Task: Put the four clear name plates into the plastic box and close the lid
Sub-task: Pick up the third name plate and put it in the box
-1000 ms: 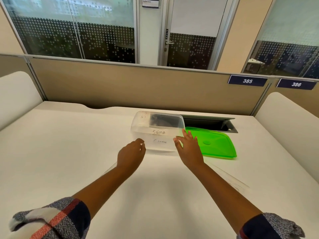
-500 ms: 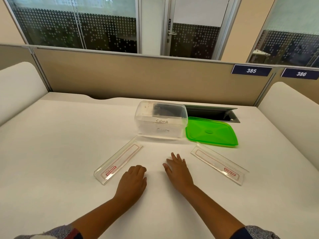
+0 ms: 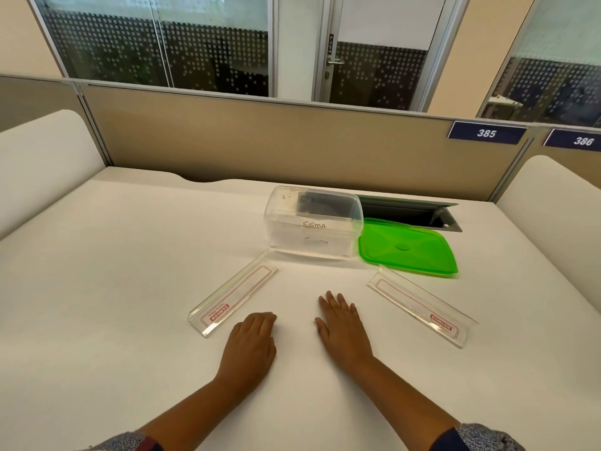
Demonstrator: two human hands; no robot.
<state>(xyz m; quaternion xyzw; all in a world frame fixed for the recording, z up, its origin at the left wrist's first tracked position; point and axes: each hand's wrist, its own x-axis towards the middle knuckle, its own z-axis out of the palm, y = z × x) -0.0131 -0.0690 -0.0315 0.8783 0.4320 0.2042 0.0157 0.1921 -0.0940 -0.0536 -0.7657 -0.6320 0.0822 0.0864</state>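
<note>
We see both hands empty, palms down on the white worktop (image 3: 97, 271): the left hand (image 3: 252, 341) with fingers curled, the right hand (image 3: 343, 330) with fingers spread. Between them and the clear plastic box (image 3: 313, 222), one clear name plate (image 3: 232, 302) lies left, another name plate (image 3: 422, 307) right. The green lid (image 3: 406, 249) lies touching the box's right side.

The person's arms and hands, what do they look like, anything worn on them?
Both forearms are bare, and neither the left hand nor the right hand shows a glove, ring or watch. Patterned fabric cuffs sit at the bottom edge of the view: the left sleeve is speckled grey and white with a red and dark navy band, the right sleeve is speckled blue-grey with a dark navy part.
</note>
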